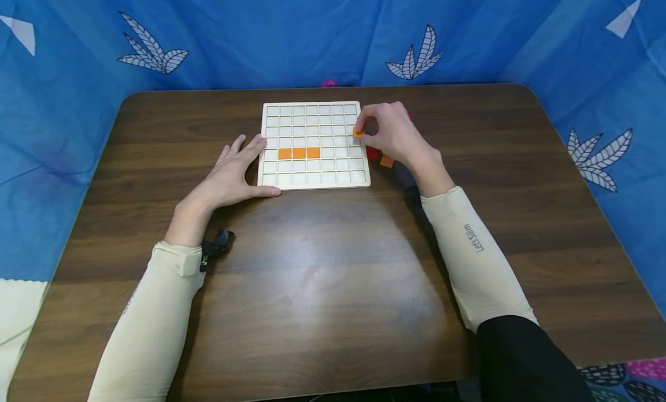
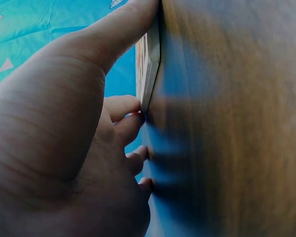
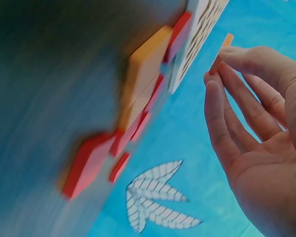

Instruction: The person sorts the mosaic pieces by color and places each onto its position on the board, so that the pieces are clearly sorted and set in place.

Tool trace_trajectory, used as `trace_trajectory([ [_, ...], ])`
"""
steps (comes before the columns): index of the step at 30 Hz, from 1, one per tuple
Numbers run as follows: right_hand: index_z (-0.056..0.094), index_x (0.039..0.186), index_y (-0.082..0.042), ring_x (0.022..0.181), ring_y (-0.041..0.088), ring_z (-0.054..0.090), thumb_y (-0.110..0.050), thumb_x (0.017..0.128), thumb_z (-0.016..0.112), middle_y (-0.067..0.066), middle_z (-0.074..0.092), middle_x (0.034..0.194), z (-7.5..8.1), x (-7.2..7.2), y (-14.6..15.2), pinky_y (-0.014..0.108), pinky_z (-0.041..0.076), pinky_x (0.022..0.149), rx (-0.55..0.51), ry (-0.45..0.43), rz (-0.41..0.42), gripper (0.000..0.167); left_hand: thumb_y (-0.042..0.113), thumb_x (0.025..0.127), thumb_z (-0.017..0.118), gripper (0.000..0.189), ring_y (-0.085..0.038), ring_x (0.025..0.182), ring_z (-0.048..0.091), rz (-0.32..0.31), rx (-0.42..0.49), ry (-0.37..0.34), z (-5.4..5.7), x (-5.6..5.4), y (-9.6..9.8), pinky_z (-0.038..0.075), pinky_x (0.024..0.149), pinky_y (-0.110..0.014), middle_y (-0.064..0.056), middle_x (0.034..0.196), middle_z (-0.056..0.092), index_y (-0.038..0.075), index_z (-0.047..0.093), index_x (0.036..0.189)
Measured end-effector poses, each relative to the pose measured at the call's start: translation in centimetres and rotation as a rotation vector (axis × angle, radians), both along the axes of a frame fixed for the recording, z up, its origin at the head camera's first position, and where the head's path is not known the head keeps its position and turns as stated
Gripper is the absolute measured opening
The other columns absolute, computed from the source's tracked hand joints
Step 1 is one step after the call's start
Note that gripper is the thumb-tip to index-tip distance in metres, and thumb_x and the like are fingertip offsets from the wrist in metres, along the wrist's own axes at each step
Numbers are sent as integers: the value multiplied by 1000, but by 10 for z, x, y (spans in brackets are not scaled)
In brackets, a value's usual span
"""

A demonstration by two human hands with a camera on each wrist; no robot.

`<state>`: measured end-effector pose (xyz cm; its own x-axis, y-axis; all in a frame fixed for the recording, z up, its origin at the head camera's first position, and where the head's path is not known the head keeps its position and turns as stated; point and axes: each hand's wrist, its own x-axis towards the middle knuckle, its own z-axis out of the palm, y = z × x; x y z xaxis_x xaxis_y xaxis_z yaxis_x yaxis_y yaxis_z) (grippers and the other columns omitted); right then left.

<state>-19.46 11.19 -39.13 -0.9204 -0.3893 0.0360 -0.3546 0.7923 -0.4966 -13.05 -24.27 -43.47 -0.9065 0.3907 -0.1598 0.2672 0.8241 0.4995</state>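
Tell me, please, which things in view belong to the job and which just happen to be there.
Belongs to the job: white gridded board, three orange tiles in its cells, orange tile pinched by the right hand; likely the loose red tiles and loose orange tiles beside the board.

Just there: wooden table, blue leaf-patterned cloth, black wrist device.

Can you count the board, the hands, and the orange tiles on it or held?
White rectangular gridded board: 1
Bare hands (left hand, right hand): 2
Orange square tiles on the board: 3
Flat orange tile, held: 1
Total: 7
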Motion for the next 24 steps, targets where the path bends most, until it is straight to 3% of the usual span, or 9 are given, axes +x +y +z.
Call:
trace_trajectory([
  [5,76,109,-9,108,28,61,-10,90,84,9,76,111,-1,0,-19,39,51,97,-3,0,60,20,56,85,84,117,-37,165,-5,4,1,-6,1,1,1,-4,133,-57,-5,178,10,13,17,170],
  [9,77,107,-10,102,24,63,-12,91,84,8,77,106,-4,0,-30,38,50,94,20,2,109,18,56,85,84,117,-37,165,-5,5,-2,-8,2,0,2,-4,133,-56,-5,179,10,13,17,170],
  [13,76,108,-10,97,24,62,-10,90,83,8,77,105,-8,2,-35,36,52,89,60,-13,122,19,57,85,84,117,-37,165,-4,3,-2,-3,2,-1,2,-4,133,-56,-5,179,10,13,17,170],
  [24,80,109,-13,100,22,65,-12,91,83,6,78,107,-14,9,-45,35,55,94,85,7,162,18,58,85,84,117,-37,165,-5,5,-2,1,0,0,2,-4,133,-56,-5,179,10,14,17,170],
])
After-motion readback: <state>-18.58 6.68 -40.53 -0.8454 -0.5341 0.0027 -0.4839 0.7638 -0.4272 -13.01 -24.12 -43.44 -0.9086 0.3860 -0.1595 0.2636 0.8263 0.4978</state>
